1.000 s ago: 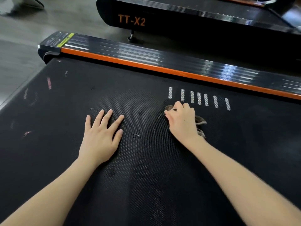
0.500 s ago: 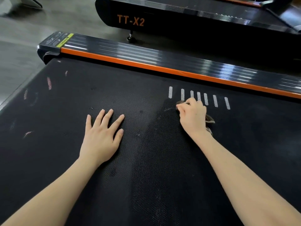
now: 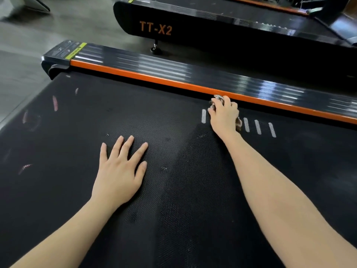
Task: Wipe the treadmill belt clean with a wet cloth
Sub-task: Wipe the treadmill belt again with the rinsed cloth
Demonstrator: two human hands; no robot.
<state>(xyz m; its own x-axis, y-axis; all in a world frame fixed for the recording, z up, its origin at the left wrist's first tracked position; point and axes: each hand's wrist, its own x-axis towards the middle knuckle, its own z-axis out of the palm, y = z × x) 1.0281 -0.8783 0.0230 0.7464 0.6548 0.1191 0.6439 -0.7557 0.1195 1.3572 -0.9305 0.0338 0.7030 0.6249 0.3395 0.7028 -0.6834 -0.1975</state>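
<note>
Snagging is judged the likeliest trouble: the cloth [image 3: 218,98], bunched small and gripped by the curled fingers of the right hand [image 3: 224,115], is pressed at the far edge of the belt [image 3: 173,209], just beside the orange rail [image 3: 154,79], and could be dragged into the gap there. The left hand [image 3: 119,171] is laid flat on the belt, fingers spread. Pink smears [image 3: 55,102] well to the left could be missed.

A: How much of the cloth [image 3: 218,98] can be seen?
B: Only scraps; the rest is covered by the right hand [image 3: 225,115], as are some white dashes [image 3: 203,116].
A: And the belt [image 3: 173,190]?
B: It is cut off at three edges. The print on the yellow label [image 3: 75,51] cannot be read.
</note>
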